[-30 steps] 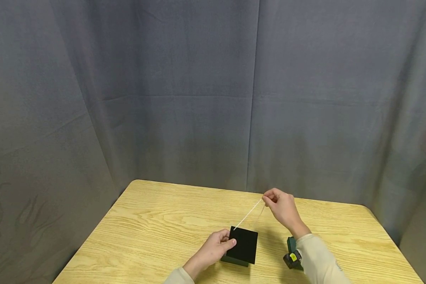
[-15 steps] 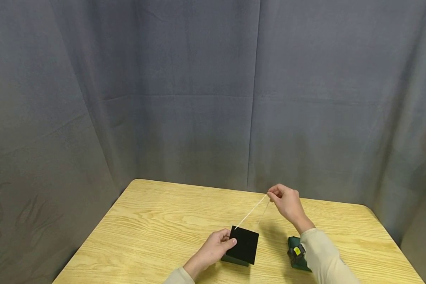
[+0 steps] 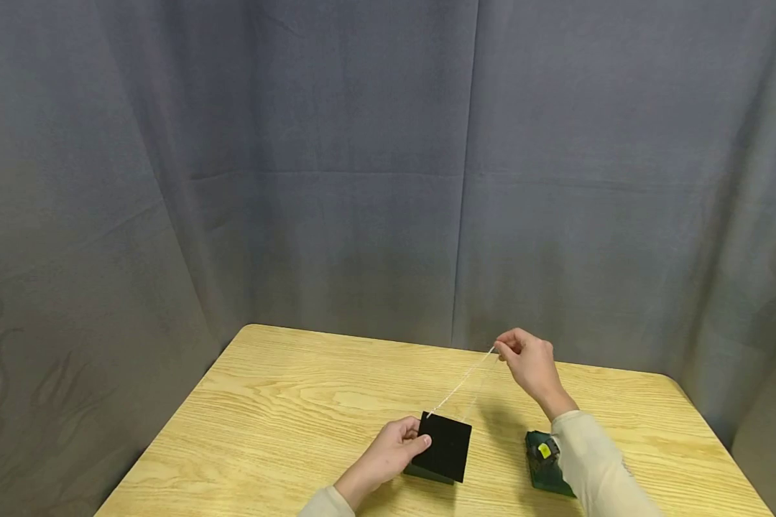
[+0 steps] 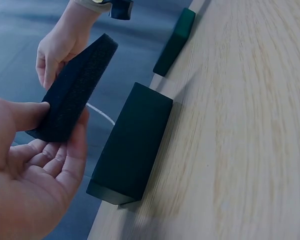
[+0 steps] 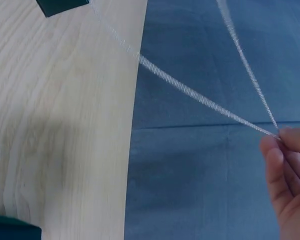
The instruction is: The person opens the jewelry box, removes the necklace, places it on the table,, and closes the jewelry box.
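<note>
My left hand [image 3: 388,456] pinches a black square foam pad [image 3: 445,449] between thumb and fingers, tilted above the table. Just below it on the tabletop sits a dark green box [image 4: 132,145], partly hidden by the pad in the head view. My right hand [image 3: 533,366] is raised to the upper right of the pad, pinching a thin silvery necklace chain [image 5: 190,92] between thumb and fingertips. From that pinch the chain runs down in two strands. One meets the pad's upper left corner in the head view; the other is faint, dropping behind the pad.
A second, flatter dark green box part [image 4: 175,42] lies on the wooden table [image 3: 284,402], beneath my right forearm. A black wrist-camera unit with a yellow mark [image 3: 543,451] overlaps it in the head view. Grey curtains [image 3: 362,215] hang around the table's back and sides.
My right hand has moved up and to the right, drawing the chain's pinched end farther from the pad. My left hand and the pad stay almost still.
</note>
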{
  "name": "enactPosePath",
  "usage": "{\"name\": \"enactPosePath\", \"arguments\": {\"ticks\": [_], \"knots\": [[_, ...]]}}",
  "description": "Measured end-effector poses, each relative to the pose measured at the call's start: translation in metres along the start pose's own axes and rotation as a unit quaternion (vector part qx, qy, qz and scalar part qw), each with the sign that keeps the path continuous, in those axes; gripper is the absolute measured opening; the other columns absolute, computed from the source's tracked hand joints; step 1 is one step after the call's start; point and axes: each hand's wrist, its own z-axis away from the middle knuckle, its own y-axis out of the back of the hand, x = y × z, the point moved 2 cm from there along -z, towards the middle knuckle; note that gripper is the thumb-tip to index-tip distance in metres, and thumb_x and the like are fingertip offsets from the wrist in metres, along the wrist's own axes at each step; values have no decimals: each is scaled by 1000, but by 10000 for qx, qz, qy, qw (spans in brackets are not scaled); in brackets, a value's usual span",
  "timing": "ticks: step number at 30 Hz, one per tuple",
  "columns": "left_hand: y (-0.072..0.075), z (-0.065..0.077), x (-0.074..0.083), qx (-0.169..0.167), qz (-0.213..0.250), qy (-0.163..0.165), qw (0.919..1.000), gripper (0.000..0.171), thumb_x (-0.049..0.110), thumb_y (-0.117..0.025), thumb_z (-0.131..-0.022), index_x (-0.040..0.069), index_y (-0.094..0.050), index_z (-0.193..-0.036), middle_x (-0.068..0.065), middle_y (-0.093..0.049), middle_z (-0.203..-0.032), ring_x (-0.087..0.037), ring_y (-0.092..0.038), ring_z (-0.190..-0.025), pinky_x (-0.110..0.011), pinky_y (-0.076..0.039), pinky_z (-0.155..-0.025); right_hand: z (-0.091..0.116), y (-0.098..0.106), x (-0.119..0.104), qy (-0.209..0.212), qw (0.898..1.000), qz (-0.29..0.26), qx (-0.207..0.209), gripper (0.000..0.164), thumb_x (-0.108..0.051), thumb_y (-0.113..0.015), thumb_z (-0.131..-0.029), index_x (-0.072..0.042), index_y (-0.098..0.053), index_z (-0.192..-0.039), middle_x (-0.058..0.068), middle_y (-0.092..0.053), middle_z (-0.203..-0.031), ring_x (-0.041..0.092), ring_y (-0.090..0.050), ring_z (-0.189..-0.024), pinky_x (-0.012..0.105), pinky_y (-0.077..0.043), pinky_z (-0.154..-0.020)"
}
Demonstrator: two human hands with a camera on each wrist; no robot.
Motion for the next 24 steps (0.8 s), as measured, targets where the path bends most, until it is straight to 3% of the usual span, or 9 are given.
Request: {"name": "enactPosePath", "arguments": {"ticks": [5, 24], "knots": [[1, 1, -1, -21, 63, 30, 10000, 11, 13, -57, -95, 2, -58, -95, 2, -46, -71, -9, -37, -54, -20, -32, -49, -1, 9, 5, -16, 9998, 76, 167, 6, -10, -66, -89, -4, -68, -91, 5, -68, -75, 17, -63, -64, 24, -47, -52], [1, 2, -3, 4, 141, 82, 9999, 13, 12, -56, -96, 2, -59, -103, 0, -53, -80, -10, -40, -59, -21, -37, -54, -1, 40, 32, -322, 9988, 185, 327, 8, -9, -64, -90, -3, -66, -94, 10, -68, -81, 22, -67, -68, 23, -49, -54]]}}
